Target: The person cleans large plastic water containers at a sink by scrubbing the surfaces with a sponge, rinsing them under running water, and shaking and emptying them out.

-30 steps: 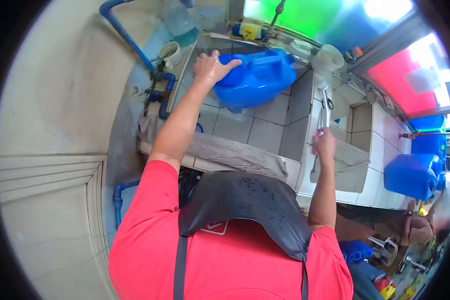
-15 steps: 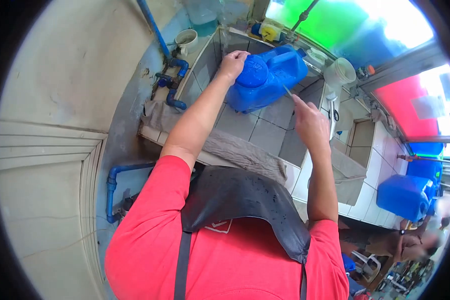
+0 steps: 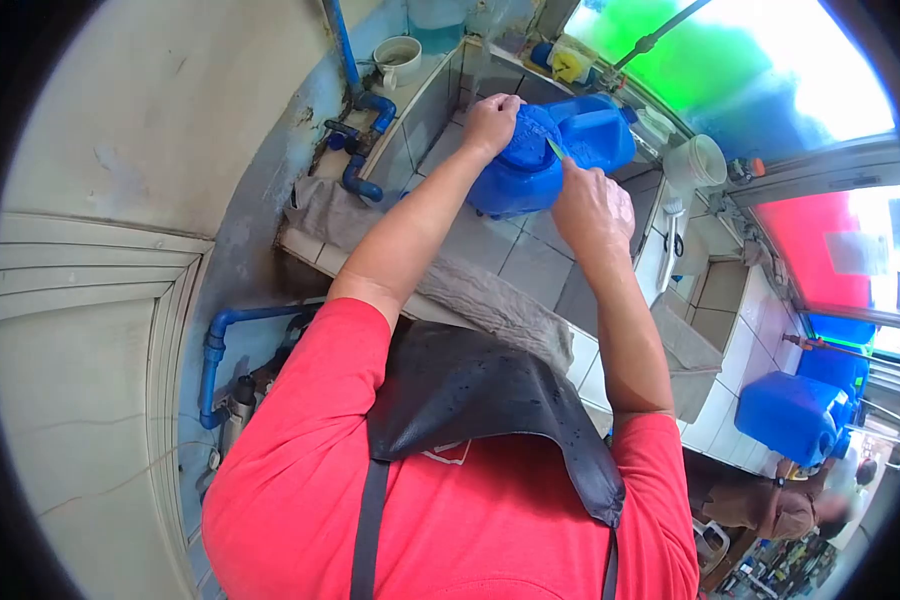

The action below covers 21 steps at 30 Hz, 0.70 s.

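A blue plastic jug (image 3: 515, 188) with a large round cap (image 3: 528, 138) lies tilted in the tiled sink (image 3: 485, 255). My left hand (image 3: 492, 122) rests on the cap's left edge, its fingers bent around the rim. My right hand (image 3: 592, 200) is closed on a thin blade-like tool (image 3: 556, 149), whose greenish tip touches or nearly touches the right edge of the cap. The jug's handle points up and to the right.
A grey towel (image 3: 490, 305) drapes the sink's front edge. Around the rim stand a white mug (image 3: 397, 60), a clear tub (image 3: 695, 162) and a white-handled brush (image 3: 672, 235). Blue pipes (image 3: 362, 185) run at left. More blue jugs (image 3: 790, 410) and a person (image 3: 770, 505) are at right.
My right hand has moved up and left, bringing the tool from the jug's side to the cap's edge. My left hand stays at the cap. The view has shifted slightly.
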Each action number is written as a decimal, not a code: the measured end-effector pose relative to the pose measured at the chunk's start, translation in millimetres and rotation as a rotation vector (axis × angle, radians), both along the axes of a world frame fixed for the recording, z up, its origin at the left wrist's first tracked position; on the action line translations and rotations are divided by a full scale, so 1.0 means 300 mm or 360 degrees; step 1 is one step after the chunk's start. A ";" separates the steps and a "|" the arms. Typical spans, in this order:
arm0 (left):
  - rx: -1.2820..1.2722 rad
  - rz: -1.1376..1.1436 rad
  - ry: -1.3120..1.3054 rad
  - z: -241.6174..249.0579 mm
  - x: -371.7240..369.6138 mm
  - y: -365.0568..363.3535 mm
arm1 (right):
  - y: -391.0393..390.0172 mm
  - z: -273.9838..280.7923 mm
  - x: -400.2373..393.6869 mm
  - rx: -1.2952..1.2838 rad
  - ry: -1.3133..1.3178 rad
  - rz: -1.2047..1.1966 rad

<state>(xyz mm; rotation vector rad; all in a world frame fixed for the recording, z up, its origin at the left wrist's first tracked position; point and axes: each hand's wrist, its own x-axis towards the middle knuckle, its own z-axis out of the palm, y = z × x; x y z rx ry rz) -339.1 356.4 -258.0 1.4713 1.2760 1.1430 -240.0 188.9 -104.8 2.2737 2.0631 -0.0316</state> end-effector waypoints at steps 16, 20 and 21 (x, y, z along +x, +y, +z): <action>0.0082 0.0011 0.0063 0.004 -0.002 -0.001 | -0.048 -0.161 -0.069 0.0261 0.0018 -0.0230; 0.0048 0.0005 0.0111 0.013 0.002 -0.025 | -0.033 -0.217 -0.053 0.0366 0.0220 -0.0290; 0.0048 0.0004 0.0112 0.015 0.007 -0.042 | -0.025 -0.229 -0.047 0.0456 0.0299 -0.0296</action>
